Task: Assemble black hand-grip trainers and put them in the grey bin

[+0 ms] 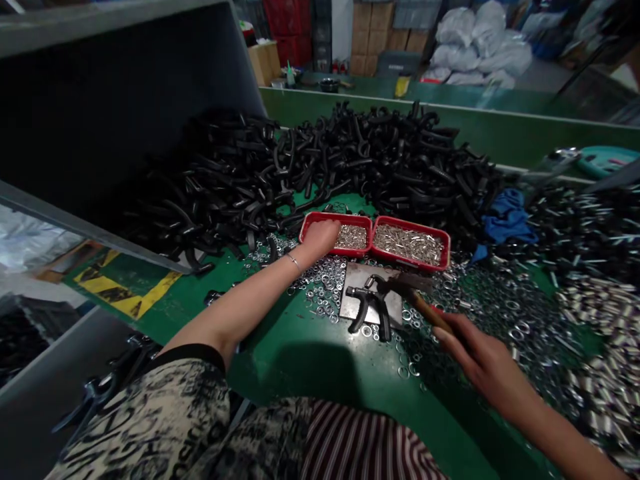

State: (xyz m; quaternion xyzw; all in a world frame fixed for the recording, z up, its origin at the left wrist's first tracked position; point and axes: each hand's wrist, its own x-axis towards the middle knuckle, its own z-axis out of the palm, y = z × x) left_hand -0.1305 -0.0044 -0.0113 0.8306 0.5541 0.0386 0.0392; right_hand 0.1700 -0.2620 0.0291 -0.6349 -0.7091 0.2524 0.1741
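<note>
Hands, two, bare, well apart above a green counter (280,353). Left hand (324,235): reached into the left red tray (353,253), back of the hand uppermost, a thin bracelet (294,263) at the wrist; its fingertips were hidden, so how far they were parted, and whether they gripped anything, could not be told. Small metal pieces (354,237) lay in that tray, just beside the hand. Right hand (467,343): closed firmly around the wooden handle of a hammer (424,307), fingers wrapped, the handle slanting up and leftward to a dark head above the right part of a metal plate (357,272); contact between head and work could not be made out. Black forked part (363,308), one: lay on the plate, its two legs pointing toward the person and reaching past the near edge. Right red tray (410,262): end to end with the left one, filled with metal pins (407,245). Loose metal rings (327,293), many: scattered on both sides of the plate. Heap of black parts (340,153): behind the trays. Blue cloth (509,217): crumpled, right of the heap. Metal sleeves (607,333): piled at the far right.
</note>
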